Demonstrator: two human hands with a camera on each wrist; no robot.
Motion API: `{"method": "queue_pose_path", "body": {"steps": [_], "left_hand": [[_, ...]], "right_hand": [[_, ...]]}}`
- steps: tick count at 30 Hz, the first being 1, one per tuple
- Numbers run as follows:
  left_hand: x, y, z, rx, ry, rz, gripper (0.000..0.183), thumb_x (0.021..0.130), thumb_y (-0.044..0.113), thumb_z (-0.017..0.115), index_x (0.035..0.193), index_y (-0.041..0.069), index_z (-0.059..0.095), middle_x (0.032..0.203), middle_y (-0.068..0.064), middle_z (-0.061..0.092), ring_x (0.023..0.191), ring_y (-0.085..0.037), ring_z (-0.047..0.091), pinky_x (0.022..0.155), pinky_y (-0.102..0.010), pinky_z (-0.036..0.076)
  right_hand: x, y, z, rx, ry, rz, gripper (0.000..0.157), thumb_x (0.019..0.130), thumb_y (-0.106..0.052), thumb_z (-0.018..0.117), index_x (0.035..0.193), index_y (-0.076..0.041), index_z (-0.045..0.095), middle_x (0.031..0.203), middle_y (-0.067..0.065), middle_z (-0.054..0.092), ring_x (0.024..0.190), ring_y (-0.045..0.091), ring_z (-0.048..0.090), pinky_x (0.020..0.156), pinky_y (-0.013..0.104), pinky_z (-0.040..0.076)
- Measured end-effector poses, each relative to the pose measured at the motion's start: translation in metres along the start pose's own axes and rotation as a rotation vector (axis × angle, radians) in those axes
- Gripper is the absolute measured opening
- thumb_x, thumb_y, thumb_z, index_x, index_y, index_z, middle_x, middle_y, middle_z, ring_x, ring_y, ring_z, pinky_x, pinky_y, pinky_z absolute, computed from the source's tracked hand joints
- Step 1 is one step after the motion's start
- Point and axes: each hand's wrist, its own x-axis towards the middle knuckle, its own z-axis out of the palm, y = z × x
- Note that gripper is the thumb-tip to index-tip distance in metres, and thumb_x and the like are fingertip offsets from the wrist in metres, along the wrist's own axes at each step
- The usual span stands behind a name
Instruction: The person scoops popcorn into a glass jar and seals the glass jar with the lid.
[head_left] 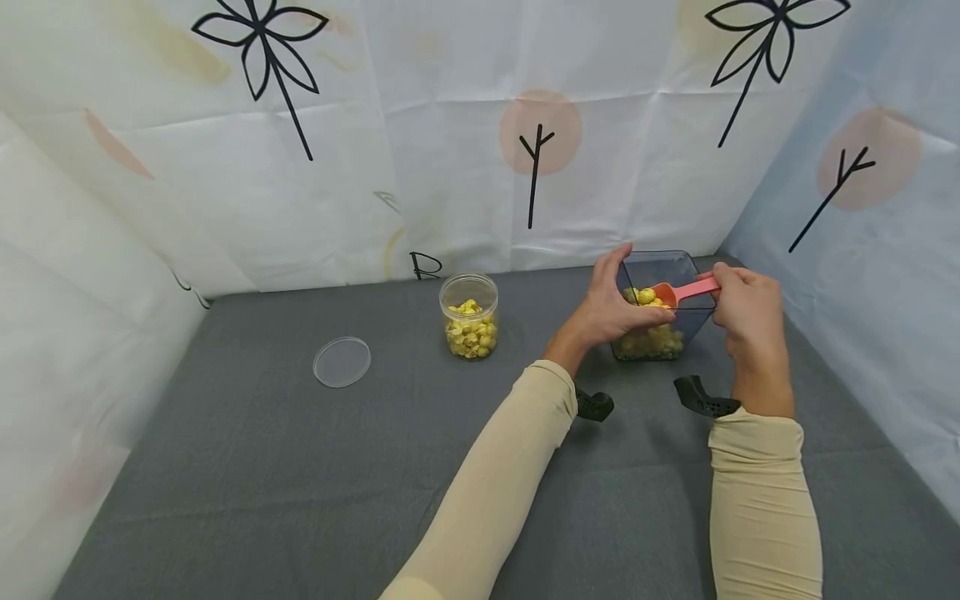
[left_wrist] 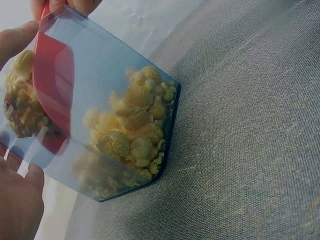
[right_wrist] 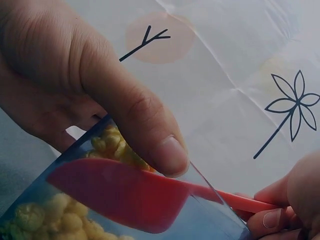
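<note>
At the back right stands a clear bluish plastic container [head_left: 663, 262] holding yellow popcorn [left_wrist: 135, 117]. My left hand [head_left: 611, 304] grips this container from the left, its thumb across the near rim and its fingers along the far left side. My right hand [head_left: 750, 312] pinches the handle of a pinkish-red scoop [head_left: 693, 288] over the container's right rim. In the left wrist view, the scoop's bowl [left_wrist: 54, 82] hangs inside the container, heaped with popcorn, above the rest of the popcorn at the bottom. The handle's end is hidden in my right fingers.
Left of the container, a round clear jar [head_left: 471, 321] stands uncovered with popcorn in it. Farther left, a clear round lid [head_left: 342, 362] lies flat on the grey tablecloth [head_left: 300, 467]. Printed white cloth walls [head_left: 450, 192] rise behind and on both sides.
</note>
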Motion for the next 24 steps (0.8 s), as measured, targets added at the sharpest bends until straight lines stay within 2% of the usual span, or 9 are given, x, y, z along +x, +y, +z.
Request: {"method": "queue_pose_path", "body": {"steps": [4,8,12,20,24], "left_hand": [[-0.0002,0.0002,-0.0001,0.0,0.005,-0.003,0.111,0.078,0.037,0.089,0.162,0.038,0.017,0.168,0.007,0.018,0.153,-0.02,0.031,0.12,-0.042,0.039],[0.0003,0.0002,-0.0001,0.003,0.003,-0.004,0.113,0.077,0.037,0.089,0.163,0.038,0.016,0.168,0.008,0.018,0.152,-0.019,0.032,0.12,-0.041,0.039],[0.0007,-0.0002,0.0005,0.002,0.003,-0.007,0.113,0.077,0.037,0.09,0.163,0.037,0.016,0.168,0.007,0.017,0.152,-0.017,0.031,0.12,-0.041,0.038],[0.0002,-0.0001,0.0004,-0.002,-0.001,-0.009,0.112,0.078,0.035,0.089,0.163,0.036,0.016,0.169,0.006,0.017,0.152,-0.019,0.032,0.12,-0.041,0.039],[0.0,0.0004,-0.0001,-0.008,-0.001,-0.007,0.112,0.078,0.035,0.089,0.163,0.037,0.016,0.169,0.006,0.017,0.152,-0.022,0.032,0.119,-0.042,0.04]], "right_hand": [[0.0004,-0.0004,-0.0008,0.053,-0.005,0.062,0.032,0.107,-0.039,0.047,0.084,-0.029,0.068,0.055,-0.011,0.041,0.041,0.01,0.029,0.041,0.028,0.026],[0.0019,0.0016,-0.0016,0.106,-0.031,0.062,0.033,0.107,-0.038,0.047,0.083,-0.027,0.068,0.055,-0.01,0.04,0.041,0.009,0.029,0.042,0.027,0.027],[0.0034,0.0026,-0.0013,0.169,-0.021,0.08,0.033,0.108,-0.037,0.047,0.086,-0.023,0.067,0.057,-0.011,0.041,0.043,0.009,0.031,0.042,0.025,0.027],[0.0044,0.0037,0.0006,0.192,0.019,0.122,0.032,0.108,-0.038,0.045,0.097,-0.016,0.064,0.06,-0.01,0.041,0.047,0.01,0.03,0.044,0.025,0.028],[0.0056,0.0044,0.0007,0.2,0.013,0.124,0.031,0.108,-0.038,0.046,0.096,-0.016,0.064,0.06,-0.01,0.041,0.046,0.01,0.03,0.044,0.025,0.029]]}}
